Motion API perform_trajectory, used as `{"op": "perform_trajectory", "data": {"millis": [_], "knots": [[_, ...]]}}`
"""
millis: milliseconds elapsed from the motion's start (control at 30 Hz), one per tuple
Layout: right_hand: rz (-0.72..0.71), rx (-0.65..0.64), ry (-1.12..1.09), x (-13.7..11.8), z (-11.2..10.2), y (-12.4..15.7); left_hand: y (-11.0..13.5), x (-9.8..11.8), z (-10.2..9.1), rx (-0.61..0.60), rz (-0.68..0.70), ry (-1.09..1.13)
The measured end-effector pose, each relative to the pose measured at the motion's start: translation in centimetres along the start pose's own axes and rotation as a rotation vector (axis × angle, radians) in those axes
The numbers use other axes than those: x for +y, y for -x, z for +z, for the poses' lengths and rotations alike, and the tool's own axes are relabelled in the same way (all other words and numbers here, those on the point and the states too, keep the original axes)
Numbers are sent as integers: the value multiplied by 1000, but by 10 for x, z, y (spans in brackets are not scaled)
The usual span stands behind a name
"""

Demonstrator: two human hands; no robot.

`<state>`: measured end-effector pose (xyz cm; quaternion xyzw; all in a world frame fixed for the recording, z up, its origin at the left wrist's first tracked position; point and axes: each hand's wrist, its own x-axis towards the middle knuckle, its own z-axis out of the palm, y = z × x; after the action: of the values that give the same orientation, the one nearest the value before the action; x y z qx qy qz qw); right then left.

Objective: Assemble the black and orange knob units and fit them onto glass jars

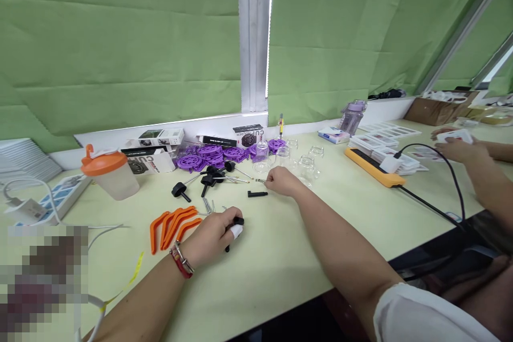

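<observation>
Orange bent pieces [172, 231] sit just beside the left hand [214, 235], which is closed around a small black part [239, 220]: likely light, rigid plastic, grip mid-body. Loose black piece [258, 194] lies between the hands; probably same handling, pinch the shaft. Right hand [284, 181] has fingertips at small springs [260, 180], can't tell if pinched; they look light, flexible, likely to roll.

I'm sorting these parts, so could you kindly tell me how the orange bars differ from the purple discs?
The orange bars are slim and bent, while the purple discs are round with cut-outs. The bars lie beside the left hand; the discs lie farther back. Both lie grouped on the table.
</observation>
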<state>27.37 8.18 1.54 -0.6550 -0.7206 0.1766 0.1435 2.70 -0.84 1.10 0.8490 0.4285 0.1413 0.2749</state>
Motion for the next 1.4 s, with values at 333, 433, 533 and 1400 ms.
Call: {"op": "perform_trajectory", "data": {"millis": [333, 433, 533, 1400], "knots": [[-430, -90, -204, -32, -2, 28, -3, -2, 1, 53, 73, 25], [-478, -127, -246, -36, -1, 33, -5, -3, 2, 129, 116, 41], [-522, -165, -291, -37, 1, 34, -5, -4, 4, 146, 103, 58], [16, 147, -6, 13, 14, -13, -4, -2, 1, 117, 102, 87]]}}
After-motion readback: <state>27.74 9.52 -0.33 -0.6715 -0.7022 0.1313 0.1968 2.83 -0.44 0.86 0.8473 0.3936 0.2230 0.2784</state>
